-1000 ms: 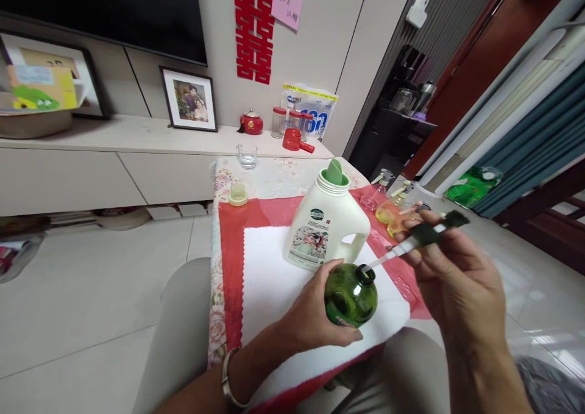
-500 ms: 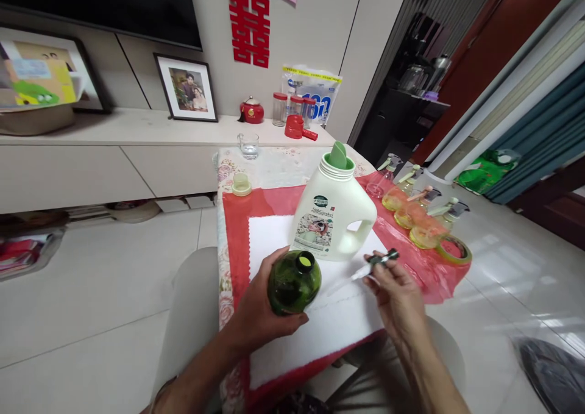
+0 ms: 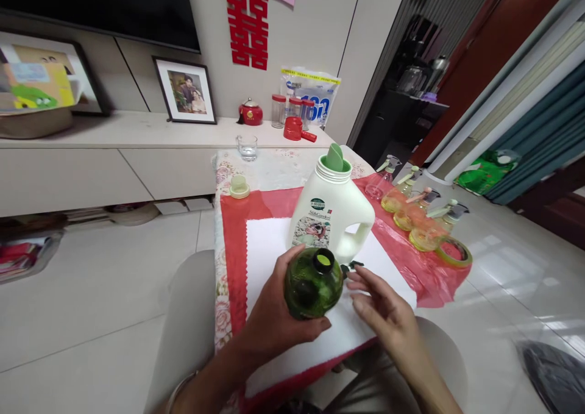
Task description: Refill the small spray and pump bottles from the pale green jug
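Far L, on the console (image 3: 68,170): framed photo (image 3: 187,91), then red lidded pot (image 3: 250,114). Next, on the table's floral cloth (image 3: 278,167), a clear glass mug (image 3: 248,152) and, nearer, a pale translucent screw cap (image 3: 239,186) by the far edge of the red plastic sheet (image 3: 233,261). White mat (image 3: 267,243) lies over the sheet.

L hand (image 3: 272,307) is wrapped round the side of a green transl. bottle (image 3: 311,292), held over the mat in front of the jug, approx. upright, open mouth facing up twd camera. Can't tell fill level, or whether its base rests on the mat.

Just behind it: SilkGarden handled jug (image 3: 336,203), upright on the mat, handle to the R; green pour spout (image 3: 335,157) in its mouth, no cap on.

Black pump head (image 3: 344,272) sits between bottle and fingertips, near the jug's base, partly hidden; its tube isn't visible. R hand (image 3: 386,316) is half spread, fingers loosely bent, thumb apart, gripping nothing that shows; contact w/ pump head unclear.

Farther R, on the sheet: row of 4 trigger spray bottles (image 3: 425,237), then a tape roll (image 3: 450,261) beside the nearest.

Status, judging by layout: done = jug uncapped, bottle open, pump out of it. Not done = bottle neck has no pump, jug has no cap. Whether any liquid's been poured, can't tell.
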Tool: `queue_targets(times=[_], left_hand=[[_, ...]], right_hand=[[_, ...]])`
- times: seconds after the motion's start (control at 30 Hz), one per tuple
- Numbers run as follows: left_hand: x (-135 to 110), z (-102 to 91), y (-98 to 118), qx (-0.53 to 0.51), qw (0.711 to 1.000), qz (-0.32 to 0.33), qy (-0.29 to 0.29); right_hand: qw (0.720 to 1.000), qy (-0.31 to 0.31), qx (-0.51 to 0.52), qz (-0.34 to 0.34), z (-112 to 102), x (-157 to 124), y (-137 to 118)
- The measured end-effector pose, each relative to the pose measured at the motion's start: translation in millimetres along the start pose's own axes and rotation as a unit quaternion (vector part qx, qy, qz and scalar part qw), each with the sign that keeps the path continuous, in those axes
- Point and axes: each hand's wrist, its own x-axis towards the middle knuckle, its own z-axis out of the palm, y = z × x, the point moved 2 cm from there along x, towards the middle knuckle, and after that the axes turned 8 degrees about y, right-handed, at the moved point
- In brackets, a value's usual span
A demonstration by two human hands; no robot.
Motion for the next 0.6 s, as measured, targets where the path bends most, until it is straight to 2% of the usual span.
queue_targets(times=[0.07, 0.13, 0.23, 0.33, 0.5, 0.6], left_hand=[[1.6, 12.1, 1.2, -0.039, 0.999, -0.008, 0.0], [2.6, 24.7, 1.9, -0.071, 0.997, -0.012, -0.002], [1.2, 41.7, 3.3, -0.097, 0.995, -0.004, -0.006], [-2.6, 54.0, 5.7, -0.118, 0.992, 0.012, -0.041], [-1.2, 64.6, 6.7, -0.128, 0.987, 0.023, -0.09], [4.1, 69.6, -5.1, -0.094, 0.991, 0.061, -0.076]], right_hand=[[0.993, -0.068, -0.055, -0.075, 9.8, -12.0, -13.5], [0.985, -0.097, -0.092, -0.11, 21.5, -20.7, -22.2], [0.986, -0.055, -0.102, -0.116, 34.2, -25.0, -32.5], [0.987, -0.005, -0.089, -0.136, 37.2, -22.4, -45.3], [0.969, 0.06, -0.135, -0.196, 22.5, -10.1, -63.9], [0.944, 0.072, -0.191, -0.259, 10.0, 0.1, -75.7]])
